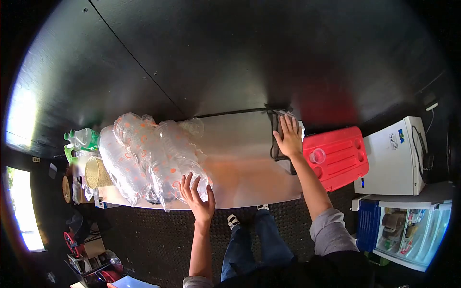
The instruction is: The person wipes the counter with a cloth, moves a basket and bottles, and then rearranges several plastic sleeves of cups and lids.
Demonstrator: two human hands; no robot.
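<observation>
My left hand (198, 198) is at the front edge of the metal table (245, 163), fingers spread, against the right side of a pile of clear plastic bags (149, 158) with orange marks. Whether its fingertips press into the plastic is hard to tell. My right hand (289, 137) lies flat with fingers apart on a dark-edged, folded item (276, 144) at the table's right end. A round clear piece (193, 127) sits behind the bags.
Right of the table is a red cooler lid (336, 156) with a clear cup (317, 155) on it. Beyond stand a white appliance (391, 158) and a glass-topped freezer (408, 233). On the left are green-capped bottles (85, 139) and a woven basket (98, 173). A black wall rises behind.
</observation>
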